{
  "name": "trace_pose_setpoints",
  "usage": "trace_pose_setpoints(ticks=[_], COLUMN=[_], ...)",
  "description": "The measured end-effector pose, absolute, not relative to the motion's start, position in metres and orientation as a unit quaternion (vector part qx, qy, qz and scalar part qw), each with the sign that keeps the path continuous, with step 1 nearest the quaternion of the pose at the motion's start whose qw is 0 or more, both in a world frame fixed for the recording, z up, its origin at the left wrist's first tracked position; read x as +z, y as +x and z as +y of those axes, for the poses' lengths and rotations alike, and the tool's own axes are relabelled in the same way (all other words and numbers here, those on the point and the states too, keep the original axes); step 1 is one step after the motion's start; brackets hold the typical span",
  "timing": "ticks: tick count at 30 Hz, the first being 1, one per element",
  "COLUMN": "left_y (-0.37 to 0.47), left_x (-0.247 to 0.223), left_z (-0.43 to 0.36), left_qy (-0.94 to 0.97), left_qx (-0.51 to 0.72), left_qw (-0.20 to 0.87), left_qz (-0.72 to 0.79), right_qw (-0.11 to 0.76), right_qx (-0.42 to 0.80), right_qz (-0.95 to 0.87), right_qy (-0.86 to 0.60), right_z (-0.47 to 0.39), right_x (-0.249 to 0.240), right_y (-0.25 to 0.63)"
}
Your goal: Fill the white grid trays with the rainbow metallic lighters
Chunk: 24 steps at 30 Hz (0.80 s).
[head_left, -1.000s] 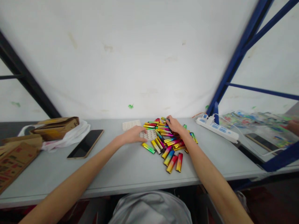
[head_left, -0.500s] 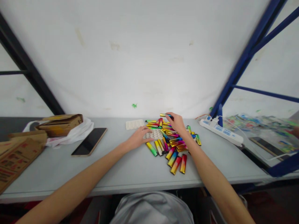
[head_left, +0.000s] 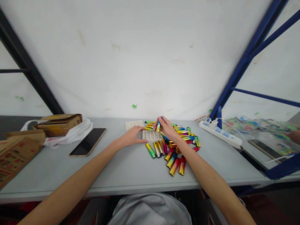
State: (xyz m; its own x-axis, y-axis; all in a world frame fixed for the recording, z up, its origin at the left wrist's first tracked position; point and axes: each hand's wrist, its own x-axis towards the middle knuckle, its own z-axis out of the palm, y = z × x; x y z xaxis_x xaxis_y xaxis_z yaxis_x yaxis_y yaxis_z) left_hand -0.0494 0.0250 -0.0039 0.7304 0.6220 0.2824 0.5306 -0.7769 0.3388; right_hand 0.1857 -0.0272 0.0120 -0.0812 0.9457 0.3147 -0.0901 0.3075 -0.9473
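Right hand: fingers pinch a shiny gold-and-blue slim lighter, roughly upright, over the far right of a white rectangular celled tray. Left hand: thumb and fingers spread at tray's left end; contact unclear. Multicoloured metallic-looking lighters heaped right.

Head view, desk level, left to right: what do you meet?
Front carton → rear carton → phone → left hand → front tray → right hand → power strip → second phone → another person's hand
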Motion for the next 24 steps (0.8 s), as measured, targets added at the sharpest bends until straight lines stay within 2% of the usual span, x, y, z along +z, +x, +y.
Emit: trace_pose_setpoints(ticks=[3,6,14,24], left_y=[-0.05,-0.049,-0.043,-0.04], left_x=[-0.006,-0.01,-0.017,-0.024], left_z=[0.028,0.029,0.026,0.027], left_qy=[0.918,0.913,0.897,0.884], left_qx=[0.193,0.203,0.228,0.263], left_qw=[0.109,0.107,0.121,0.138], left_qz=[0.329,0.339,0.358,0.361], right_qw=[0.56,0.553,0.537,0.51], right_qx=[0.499,0.49,0.228,0.175], right_qz=[-0.567,-0.555,-0.606,-0.628], right_qy=[-0.341,-0.382,-0.542,-0.561], right_z=[-0.034,-0.036,-0.034,-0.035], right_x=[0.014,0.014,0.004,0.004], right_y=[0.176,0.169,0.162,0.16])
